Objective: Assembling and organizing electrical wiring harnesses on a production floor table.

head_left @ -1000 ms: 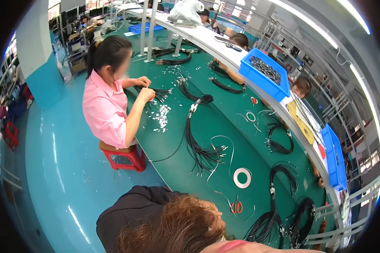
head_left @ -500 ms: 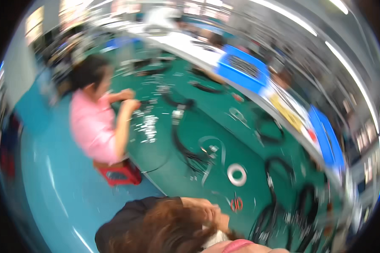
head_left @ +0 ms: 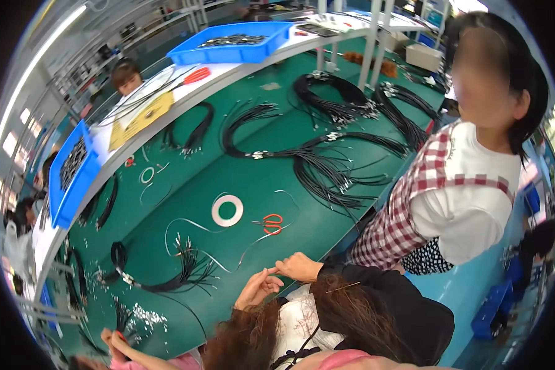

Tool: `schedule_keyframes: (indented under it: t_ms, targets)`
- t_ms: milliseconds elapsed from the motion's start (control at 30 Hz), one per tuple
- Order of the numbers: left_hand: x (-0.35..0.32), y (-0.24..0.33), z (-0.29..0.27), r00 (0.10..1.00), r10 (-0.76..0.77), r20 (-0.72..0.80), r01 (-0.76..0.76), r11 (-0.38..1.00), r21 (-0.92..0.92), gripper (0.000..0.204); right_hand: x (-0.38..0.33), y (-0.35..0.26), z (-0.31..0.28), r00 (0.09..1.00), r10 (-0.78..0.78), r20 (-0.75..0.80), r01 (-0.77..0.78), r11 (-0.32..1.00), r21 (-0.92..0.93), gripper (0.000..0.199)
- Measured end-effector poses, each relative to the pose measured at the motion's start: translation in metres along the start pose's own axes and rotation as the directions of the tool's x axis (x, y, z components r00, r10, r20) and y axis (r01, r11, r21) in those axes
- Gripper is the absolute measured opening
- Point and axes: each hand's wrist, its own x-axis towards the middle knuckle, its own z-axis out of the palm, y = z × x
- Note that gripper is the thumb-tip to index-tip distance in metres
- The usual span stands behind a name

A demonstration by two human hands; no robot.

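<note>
Leftmost of what matters, a bundle of black wires [head_left: 177,275] lies on the green worktop [head_left: 271,151], its long axis running left to right, with the loose ends fanned out toward the person's hands. Up and to the right of it a white tape ring [head_left: 227,210] lies flat. A thin pale wire [head_left: 198,227] loops across the worktop between the two and trails down toward the near edge.

The left hand [head_left: 256,288] hovers at that near edge, its grip loose and half spread, holding nothing that shows. Its fingertips point right and up, meeting those of the right hand [head_left: 300,267] just beside it. The right hand's grip is drawn together at the tips; whether it pinches the end of the thin pale wire is too fine to tell.

Red-handled scissors [head_left: 271,224] lie straight beyond the two hands, apart from both but slightly nearer the right one, handles to the right. Farther right, a standing person in a checked shirt [head_left: 413,209] is close against the worktop's edge.
</note>
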Motion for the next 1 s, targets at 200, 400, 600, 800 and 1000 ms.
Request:
schedule_keyframes:
  t_ms: [200,400,600,800,1000]
  targets:
    - [0.024,0.005,0.009,0.994,-0.112,0.010,0.110,0.986,0.122,0.053,-0.017,0.008,-0.008,0.987,0.146,0.065,-0.148,0.989,0.024,0.034]
    - [0.038,0.010,0.016,0.985,-0.171,0.024,0.159,0.952,0.263,0.056,-0.021,0.018,0.001,0.982,0.169,0.086,-0.171,0.985,0.017,0.037]
    - [0.051,0.011,0.021,0.983,-0.183,0.000,0.171,0.920,0.352,0.053,-0.030,0.023,-0.001,0.959,0.226,0.170,-0.224,0.974,-0.031,0.036]
    - [0.065,-0.003,-0.002,0.992,-0.088,-0.095,0.120,0.894,0.431,0.043,-0.042,0.039,0.000,0.915,0.317,0.248,-0.316,0.948,-0.045,0.033]
    - [0.086,-0.010,-0.023,0.978,0.077,-0.194,0.080,0.720,0.689,0.027,-0.017,0.079,-0.047,0.874,0.457,0.165,-0.456,0.889,-0.045,0.028]
